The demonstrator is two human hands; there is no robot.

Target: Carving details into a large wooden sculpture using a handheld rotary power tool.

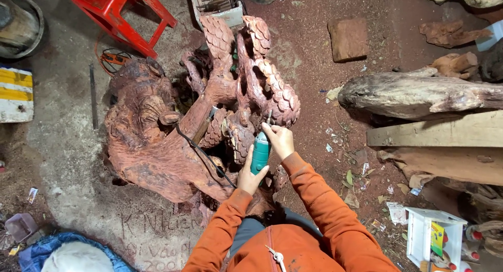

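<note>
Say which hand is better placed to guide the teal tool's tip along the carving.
Probably right: the right hand grips the teal rotary tool near its tip at the reddish wood carving, while the left hand supports its rear end.

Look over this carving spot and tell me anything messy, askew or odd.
Scraps of paper and dry leaves lie strewn over the dirt floor right of the reddish carved wood sculpture. A black cord trails across the carving to the teal power tool, held by both the left hand and right hand.
</note>
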